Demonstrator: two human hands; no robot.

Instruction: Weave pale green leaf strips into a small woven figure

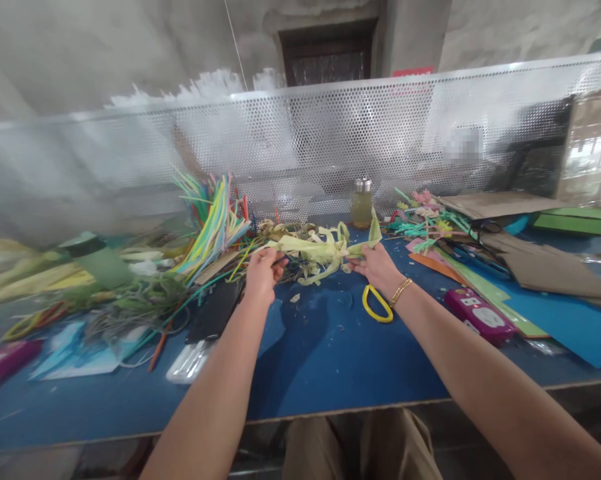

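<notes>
Both hands are stretched out over the blue table, with a pale yellow-green knotted bundle of leaf-like strips [325,249] between them. My left hand [265,270] pinches its left end, fingers closed. The fingers of my right hand [373,267] close on the right end, beside a knot where loose strips stick out and one folded piece stands up. The bundle is held a little above a heap of dry scraps. Below my right wrist lies a yellow loop handle [377,304]; the rest of that tool is hidden. Whether the strips are paper or husk I cannot tell.
Colourful pipe cleaners [213,220] and a black phone-like slab [215,310] lie left. A lidded jar [362,203] stands behind. To the right are a purple box [479,315], cardboard [555,267] and blue sheets [575,320]. A perforated metal screen [325,147] borders the back.
</notes>
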